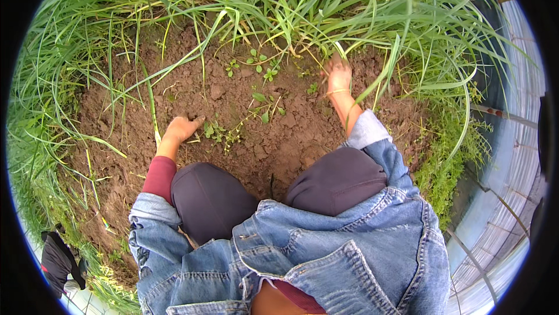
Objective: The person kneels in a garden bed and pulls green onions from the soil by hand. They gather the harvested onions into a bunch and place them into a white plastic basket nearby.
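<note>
My left hand (pixel 182 128) rests low over the brown soil (pixel 209 75) at left centre, its fingers pointing right towards small leafy weeds (pixel 215 131). Whether those fingers hold anything is unclear. Further up and to the right, my right hand (pixel 339 72) reaches down to the soil at the base of tall grass-like plants (pixel 279 5); its fingertips are partly hidden by blades and earth. A thin band circles that wrist. Between the hands, small seedlings (pixel 269 73) and a trailing weed (pixel 264 109) lie on or grow from the ground.
Long green blades arch over the soil from the top and left. Feathery low plants (pixel 441 175) border the right side, beside translucent plastic sheeting (pixel 506 140) with metal rods. My bent knees are close below the hands. Another person in dark clothing (pixel 59 262) is at lower left.
</note>
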`<state>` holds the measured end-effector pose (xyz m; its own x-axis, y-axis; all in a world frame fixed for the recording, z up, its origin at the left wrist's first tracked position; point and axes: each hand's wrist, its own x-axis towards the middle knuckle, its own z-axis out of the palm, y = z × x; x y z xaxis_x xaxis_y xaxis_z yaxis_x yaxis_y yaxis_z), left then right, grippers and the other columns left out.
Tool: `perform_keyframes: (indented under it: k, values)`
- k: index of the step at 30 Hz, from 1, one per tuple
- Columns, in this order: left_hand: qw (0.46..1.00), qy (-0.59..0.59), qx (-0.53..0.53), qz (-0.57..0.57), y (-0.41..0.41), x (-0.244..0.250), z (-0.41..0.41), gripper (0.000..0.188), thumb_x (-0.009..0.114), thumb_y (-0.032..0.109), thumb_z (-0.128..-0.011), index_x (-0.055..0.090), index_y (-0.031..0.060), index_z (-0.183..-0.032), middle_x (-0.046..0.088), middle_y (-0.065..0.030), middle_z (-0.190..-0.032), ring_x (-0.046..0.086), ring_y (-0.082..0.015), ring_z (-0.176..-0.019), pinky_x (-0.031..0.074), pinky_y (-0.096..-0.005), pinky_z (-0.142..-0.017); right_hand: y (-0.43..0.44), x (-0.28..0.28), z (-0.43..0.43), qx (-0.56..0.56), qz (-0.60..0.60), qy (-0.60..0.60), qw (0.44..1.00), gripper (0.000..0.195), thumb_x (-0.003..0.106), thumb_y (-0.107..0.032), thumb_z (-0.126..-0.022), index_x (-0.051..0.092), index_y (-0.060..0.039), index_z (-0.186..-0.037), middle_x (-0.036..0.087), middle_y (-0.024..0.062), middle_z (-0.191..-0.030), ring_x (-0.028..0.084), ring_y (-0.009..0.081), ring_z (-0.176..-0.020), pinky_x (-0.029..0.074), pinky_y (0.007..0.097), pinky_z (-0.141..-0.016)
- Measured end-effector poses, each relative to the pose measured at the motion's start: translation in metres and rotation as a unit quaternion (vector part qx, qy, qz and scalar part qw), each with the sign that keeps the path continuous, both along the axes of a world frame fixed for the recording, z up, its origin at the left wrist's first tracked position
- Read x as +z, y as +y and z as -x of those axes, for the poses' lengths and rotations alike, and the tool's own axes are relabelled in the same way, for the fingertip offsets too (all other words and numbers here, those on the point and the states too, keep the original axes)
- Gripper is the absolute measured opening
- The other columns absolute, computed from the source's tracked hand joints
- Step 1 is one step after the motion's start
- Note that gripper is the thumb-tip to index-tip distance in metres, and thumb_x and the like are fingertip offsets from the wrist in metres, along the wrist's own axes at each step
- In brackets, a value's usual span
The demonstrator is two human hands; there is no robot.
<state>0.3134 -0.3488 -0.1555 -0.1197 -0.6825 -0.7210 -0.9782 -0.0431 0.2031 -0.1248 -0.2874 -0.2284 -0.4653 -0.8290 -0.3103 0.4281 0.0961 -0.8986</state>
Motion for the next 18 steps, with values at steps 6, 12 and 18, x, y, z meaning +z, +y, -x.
perform_keyframes:
  k: [6, 12, 18]
  values:
    - [0.998, 0.059, 0.007, -0.005, -0.005, -0.008, -0.004, 0.066, 0.053, 0.052, -0.069, 0.053, -0.0066, -0.101, 0.052, -0.0287, -0.099, 0.049, -0.0362, -0.098, 0.039, -0.0359, -0.084, -0.052, -0.020, 0.021, 0.171, -0.184, 0.673, 0.696, 0.034, 0.047, -0.028, -0.079, 0.053, -0.0044, -0.102, 0.054, 0.0207, -0.098, 0.051, 0.0356, -0.087, 0.040, 0.0409, -0.080]
    - [0.999, 0.043, 0.004, 0.006, -0.004, 0.005, -0.001, 0.058, 0.061, 0.043, -0.068, 0.052, -0.0054, -0.098, 0.058, -0.0210, -0.082, 0.056, -0.0292, -0.077, 0.042, -0.0356, -0.068, -0.034, 0.008, 0.015, 0.177, -0.198, 0.642, 0.720, 0.021, 0.042, -0.011, -0.077, 0.058, -0.0067, -0.090, 0.056, 0.0056, -0.061, 0.054, 0.0192, -0.055, 0.043, 0.0309, -0.054]
    - [1.000, -0.017, -0.012, -0.011, -0.004, 0.011, 0.004, 0.068, 0.056, 0.052, -0.066, 0.054, -0.0100, -0.096, 0.054, -0.0279, -0.095, 0.052, -0.0353, -0.094, 0.041, -0.0367, -0.081, -0.034, 0.039, -0.064, 0.084, -0.068, 0.479, 0.871, 0.015, 0.050, -0.011, -0.078, 0.056, -0.0011, -0.088, 0.057, 0.0145, -0.070, 0.057, 0.0254, -0.068, 0.046, 0.0342, -0.063]
